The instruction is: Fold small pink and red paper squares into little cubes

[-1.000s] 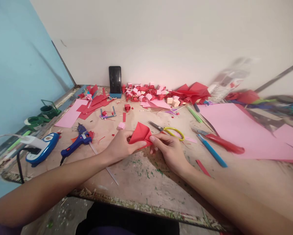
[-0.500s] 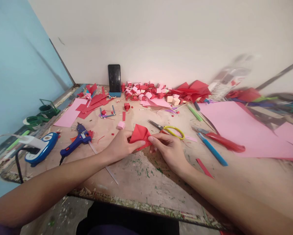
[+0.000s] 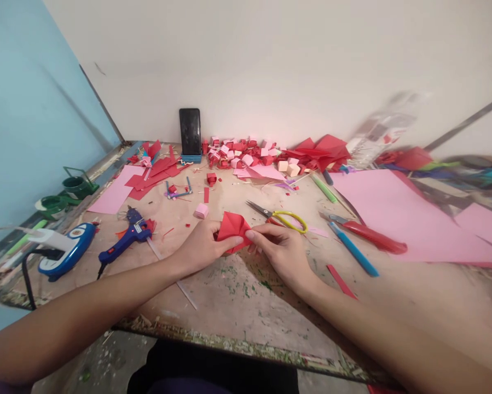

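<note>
Red paper [image 3: 231,224], creased and apparently part-folded, some shaping left to do, is held above the worktop [image 3: 249,317]. Left hand [image 3: 202,241]: narrow pinch on its left side, thumb on top. Right hand [image 3: 282,249]: thumb and fingers closed at its right edge. Beyond: scissors [image 3: 275,214]; farther back, completed-looking paper cubes [image 3: 247,160].

One camera rides on the person's head, looking forward and down over the worktable [image 3: 246,312] — close enough that the forearms [image 3: 85,320] loom from the lower corners and the lap [image 3: 213,366] shows at the bottom edge. The left hand [image 3: 200,243] and right hand [image 3: 282,251] sit near mid-view; farther off, I see the pale wall [image 3: 270,65] straight ahead — the blue wall [image 3: 24,82] slants in at left.
</note>
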`<state>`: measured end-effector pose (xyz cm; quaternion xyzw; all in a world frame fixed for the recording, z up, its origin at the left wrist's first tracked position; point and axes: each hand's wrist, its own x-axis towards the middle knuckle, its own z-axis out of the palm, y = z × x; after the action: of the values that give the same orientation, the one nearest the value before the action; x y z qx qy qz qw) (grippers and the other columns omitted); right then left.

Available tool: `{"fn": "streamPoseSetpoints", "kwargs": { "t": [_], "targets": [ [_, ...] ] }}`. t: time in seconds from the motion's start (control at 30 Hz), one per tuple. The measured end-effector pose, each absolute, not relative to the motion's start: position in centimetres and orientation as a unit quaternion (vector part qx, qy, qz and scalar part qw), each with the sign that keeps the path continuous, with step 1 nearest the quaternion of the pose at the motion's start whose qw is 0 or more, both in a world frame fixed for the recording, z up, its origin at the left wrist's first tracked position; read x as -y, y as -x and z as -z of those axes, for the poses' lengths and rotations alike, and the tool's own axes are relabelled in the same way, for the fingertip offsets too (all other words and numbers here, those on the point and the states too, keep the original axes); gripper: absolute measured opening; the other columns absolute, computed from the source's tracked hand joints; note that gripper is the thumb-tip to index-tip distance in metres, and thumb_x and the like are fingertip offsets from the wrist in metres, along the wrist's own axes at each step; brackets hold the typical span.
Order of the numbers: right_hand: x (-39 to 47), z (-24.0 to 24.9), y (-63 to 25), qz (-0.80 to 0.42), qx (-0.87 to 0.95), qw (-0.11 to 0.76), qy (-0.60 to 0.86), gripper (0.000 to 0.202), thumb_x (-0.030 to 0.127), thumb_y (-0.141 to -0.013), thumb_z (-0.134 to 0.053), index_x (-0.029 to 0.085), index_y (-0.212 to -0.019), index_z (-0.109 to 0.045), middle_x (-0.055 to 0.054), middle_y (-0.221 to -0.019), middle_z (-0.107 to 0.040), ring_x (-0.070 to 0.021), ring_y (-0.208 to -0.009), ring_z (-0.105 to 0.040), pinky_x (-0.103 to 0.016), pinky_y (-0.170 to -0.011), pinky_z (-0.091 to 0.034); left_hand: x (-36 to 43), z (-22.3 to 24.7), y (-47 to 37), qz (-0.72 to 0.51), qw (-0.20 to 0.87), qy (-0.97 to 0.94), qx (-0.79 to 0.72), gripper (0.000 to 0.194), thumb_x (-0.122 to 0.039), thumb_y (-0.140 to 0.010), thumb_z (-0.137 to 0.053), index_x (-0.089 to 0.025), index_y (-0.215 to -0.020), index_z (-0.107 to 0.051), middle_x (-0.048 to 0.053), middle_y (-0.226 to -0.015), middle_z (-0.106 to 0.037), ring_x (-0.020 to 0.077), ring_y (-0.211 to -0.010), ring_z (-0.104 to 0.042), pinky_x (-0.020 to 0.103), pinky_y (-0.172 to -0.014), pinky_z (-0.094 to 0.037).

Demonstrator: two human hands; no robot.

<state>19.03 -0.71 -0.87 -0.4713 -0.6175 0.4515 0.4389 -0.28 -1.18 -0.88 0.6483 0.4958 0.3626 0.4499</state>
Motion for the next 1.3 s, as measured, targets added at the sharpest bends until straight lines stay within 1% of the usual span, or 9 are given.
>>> {"fn": "streamPoseSetpoints", "kwargs": {
  "t": [0.1, 0.27, 0.47, 0.6, 0.7, 0.83, 0.93, 1.1, 1.3],
  "targets": [
    [0.72, 0.87, -19.03, -0.448, 0.618, 0.441, 0.473, 0.022, 0.038, -0.083, -0.076, 0.017, -0.075, -0.079, -0.002, -0.058, -0.068, -0.014, -0.053, -0.055, -0.028, -0.053, -0.043, 1.13, 0.97, 0.32, -0.367, 0.443, -0.656, -0.488, 0.029, -0.039, -0.083, -0.071, -0.015, -0.069, -0.067, 0.0, -0.068, -0.064, 0.0138, -0.064, -0.056, 0.025, -0.063, -0.045],
    [0.87, 0.67, -18.98, -0.45, 0.619, 0.439, 0.471, 0.022, 0.037, -0.083, -0.075, 0.018, -0.074, -0.079, -0.001, -0.058, -0.067, -0.0134, -0.052, -0.054, -0.027, -0.052, -0.042, 1.28, 0.89, 0.24, -0.372, 0.427, -0.653, -0.502, 0.031, -0.043, -0.086, -0.068, -0.015, -0.072, -0.066, 0.0, -0.071, -0.063, 0.0135, -0.065, -0.054, 0.024, -0.062, -0.043],
    [0.93, 0.37, -19.0, -0.495, 0.614, 0.422, 0.446, 0.022, 0.038, -0.086, -0.073, 0.017, -0.086, -0.081, -0.001, -0.059, -0.069, -0.0149, -0.053, -0.056, -0.029, -0.055, -0.044, 1.22, 0.26, 0.34, -0.409, 0.44, -0.626, -0.496, 0.032, -0.043, -0.087, -0.066, -0.014, -0.076, -0.07, 0.001, -0.07, -0.064, 0.0134, -0.064, -0.054, 0.025, -0.062, -0.043],
    [0.86, 0.46, -19.06, -0.491, 0.62, 0.417, 0.448, 0.024, 0.038, -0.087, -0.071, 0.018, -0.078, -0.08, -0.002, -0.059, -0.069, -0.0154, -0.054, -0.056, -0.029, -0.056, -0.043, 1.12, 0.2, 0.36, -0.418, 0.463, -0.602, -0.499, 0.032, -0.043, -0.085, -0.069, -0.013, -0.073, -0.069, 0.001, -0.067, -0.063, 0.0123, -0.06, -0.052, 0.024, -0.057, -0.041],
    [0.9, 0.46, -19.14, -0.488, 0.62, 0.415, 0.453, 0.026, 0.038, -0.087, -0.071, 0.018, -0.073, -0.08, -0.003, -0.059, -0.069, -0.0163, -0.057, -0.057, -0.029, -0.056, -0.043, 1.17, 0.25, 0.3, -0.416, 0.482, -0.601, -0.483, 0.031, -0.042, -0.087, -0.067, -0.013, -0.076, -0.07, 0.001, -0.069, -0.064, 0.0123, -0.061, -0.053, 0.024, -0.059, -0.042],
    [0.93, 0.32, -19.18, -0.504, 0.612, 0.414, 0.447, 0.025, 0.038, -0.086, -0.072, 0.018, -0.075, -0.08, -0.003, -0.059, -0.069, -0.015, -0.055, -0.055, -0.028, -0.056, -0.043, 1.24, 0.25, 0.33, -0.412, 0.485, -0.603, -0.48, 0.03, -0.041, -0.088, -0.067, -0.013, -0.077, -0.07, 0.0, -0.069, -0.062, 0.0118, -0.062, -0.052, 0.024, -0.059, -0.042],
    [0.93, 0.24, -19.11, -0.515, 0.607, 0.418, 0.438, 0.023, 0.039, -0.085, -0.073, 0.018, -0.078, -0.081, -0.002, -0.058, -0.068, -0.0144, -0.054, -0.055, -0.028, -0.055, -0.043, 1.22, 0.35, 0.42, -0.404, 0.47, -0.627, -0.471, 0.03, -0.041, -0.087, -0.068, -0.013, -0.074, -0.067, -0.001, -0.067, -0.06, 0.011, -0.061, -0.05, 0.024, -0.059, -0.041],
    [0.99, 0.07, -19.01, -0.501, 0.601, 0.427, 0.453, 0.026, 0.04, -0.083, -0.074, 0.018, -0.07, -0.079, -0.001, -0.055, -0.063, -0.0139, -0.052, -0.052, -0.027, -0.052, -0.04, 1.21, 0.45, 0.46, -0.388, 0.459, -0.644, -0.474, 0.034, -0.041, -0.086, -0.068, -0.015, -0.066, -0.061, -0.002, -0.063, -0.057, 0.011, -0.059, -0.048, 0.023, -0.057, -0.04],
    [0.92, 0.12, -19.06, -0.495, 0.608, 0.428, 0.45, 0.026, 0.04, -0.084, -0.072, 0.018, -0.072, -0.079, 0.0, -0.055, -0.06, -0.014, -0.053, -0.05, -0.028, -0.052, -0.039, 1.4, 0.35, 0.38, -0.366, 0.469, -0.653, -0.47, 0.032, -0.039, -0.085, -0.067, -0.015, -0.065, -0.06, -0.002, -0.063, -0.055, 0.011, -0.059, -0.047, 0.023, -0.057, -0.039]
  ]
}}
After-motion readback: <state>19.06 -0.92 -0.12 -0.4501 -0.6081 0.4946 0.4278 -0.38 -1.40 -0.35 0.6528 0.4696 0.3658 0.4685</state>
